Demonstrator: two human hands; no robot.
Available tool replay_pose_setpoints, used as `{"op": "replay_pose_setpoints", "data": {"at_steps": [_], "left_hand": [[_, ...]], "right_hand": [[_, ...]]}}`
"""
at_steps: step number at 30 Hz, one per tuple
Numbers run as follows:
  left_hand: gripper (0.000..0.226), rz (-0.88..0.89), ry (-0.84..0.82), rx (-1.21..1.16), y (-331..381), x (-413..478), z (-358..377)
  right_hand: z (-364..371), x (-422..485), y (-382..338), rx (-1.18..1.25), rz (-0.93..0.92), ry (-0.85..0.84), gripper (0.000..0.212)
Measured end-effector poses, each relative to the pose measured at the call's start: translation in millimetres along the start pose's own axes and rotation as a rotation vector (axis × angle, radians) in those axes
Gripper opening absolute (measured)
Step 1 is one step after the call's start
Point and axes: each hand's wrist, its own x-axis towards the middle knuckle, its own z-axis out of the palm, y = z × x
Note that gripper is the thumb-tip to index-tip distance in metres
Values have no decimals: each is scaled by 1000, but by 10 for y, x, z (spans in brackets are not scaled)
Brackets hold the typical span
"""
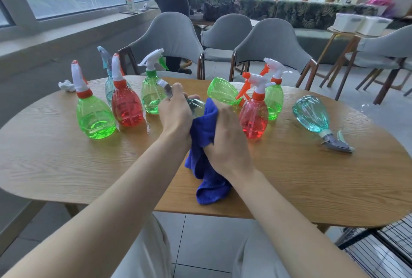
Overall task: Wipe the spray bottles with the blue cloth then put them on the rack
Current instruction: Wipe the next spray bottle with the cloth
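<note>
Wood-grain worktop (55, 166) carries everything, and crowding looks like the main hazard. At far left a crumpled white rag (66, 86) lies out of harm's way. Next come the near green bottle (95, 119), a pale blue bottle (108, 90) behind it, a red bottle (127, 110) and a white-trigger green bottle (152, 99). All four stand upright, part full and close together. The last is just beside the left hand (176, 112).

That hand has its fingers curled round the neck and spray head of the held bottle (197, 104), a clear one raised over the middle of the worktop. A wide rubbing stroke could knock the near neighbour over and take the row with it. A careless squeeze on the trigger might spray liquid.

The blue cloth (207, 166) wraps the held bottle's body, and the right hand (227, 139) is clenched round cloth and bottle together. The cloth's loose tail hangs down to the worktop edge, where it could drag or snag. If the plastic is wet, the bottle may twist out of the grip.

Further right, a tipped green bottle (223, 92) lies against an upright red-filled bottle (254, 119), with a rear green bottle (274, 103) behind. A nudge from the right hand may topple them. Beyond, a teal bottle (311, 113) lies on its side and might roll or leak. The black wire rack (379, 246) sits low at far right, below the worktop, so each carry probably passes that cluster.
</note>
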Motion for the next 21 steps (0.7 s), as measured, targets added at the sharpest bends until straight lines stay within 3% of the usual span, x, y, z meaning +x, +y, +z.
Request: {"op": "replay_pose_setpoints", "data": {"at_steps": [3,6,8,11,12,17,21], "left_hand": [[29,-13,48,41,-9,30,24],[34,-59,52,76,-21,70,17],[37,-63,31,100,-48,85,16],[43,-56,-34,163,-92,38,6],[47,-57,-47,175,-110,28,0],[62,-83,-39,294,-40,20,-23],[86,-75,-107,384,-61,-69,-50]], "right_hand": [[17,-96,55,-89,3,-3,79],[10,-139,55,-109,15,3,83],[-21,-117,53,-24,73,-6,73],[-93,17,-15,184,344,-37,38],[-114,61,-44,201,397,-51,36],[-27,-14,-134,-99,183,-146,65],[-96,52,-123,41,294,-182,62]]}}
